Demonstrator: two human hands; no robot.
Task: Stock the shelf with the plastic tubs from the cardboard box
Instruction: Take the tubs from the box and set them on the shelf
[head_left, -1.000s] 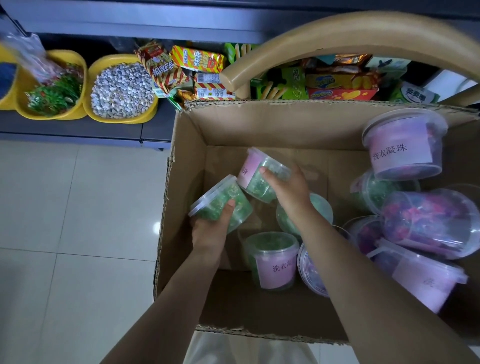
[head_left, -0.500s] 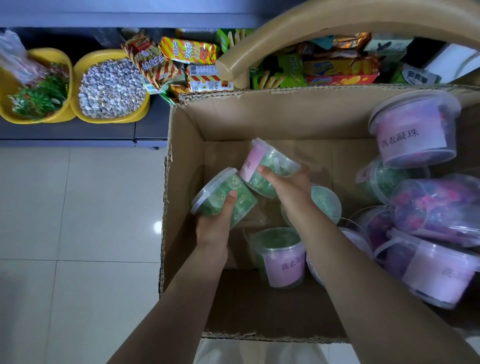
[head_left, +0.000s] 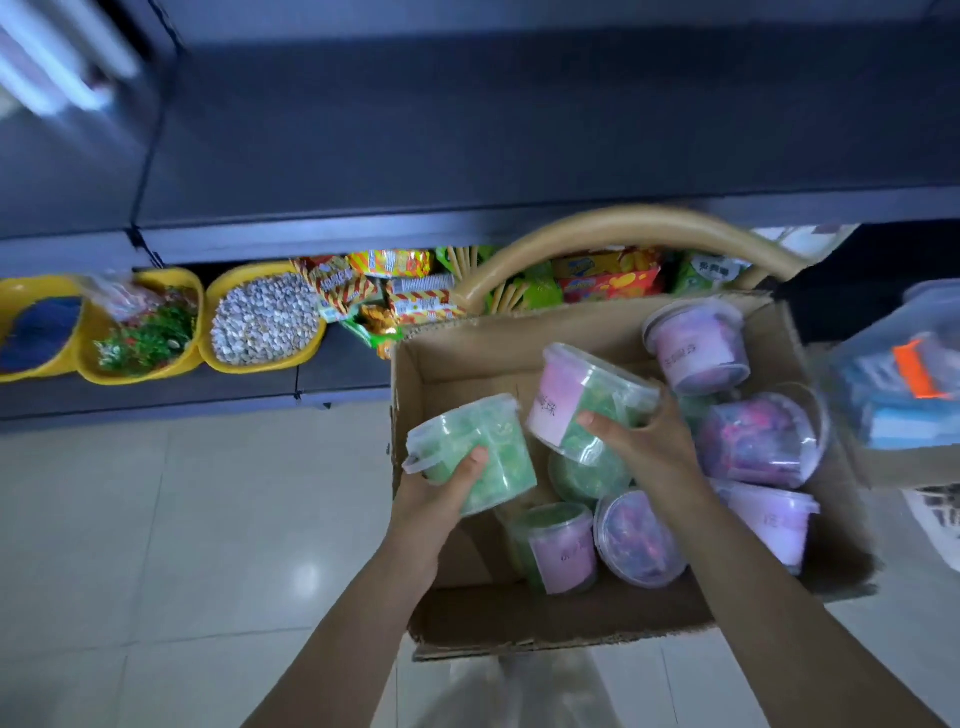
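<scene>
My left hand grips a clear tub of green beads, lifted over the left wall of the cardboard box. In my right hand is a second green tub with a pink label, held tilted above the box's middle. Several more tubs, green and purple, lie inside the box, among them a purple one at the back right. The dark shelf stretches across the top of the view, its upper board bare.
Yellow bins of pebbles and green bits stand on the lower shelf at left. Snack packets crowd the lower shelf behind the box. A curved wooden chair back arches over the box's far side. A clear bin sits at right. Pale floor tiles lie to the left.
Both hands have risen out of the box with their tubs. The view has tilted up, and the upper shelf board has come into sight.
</scene>
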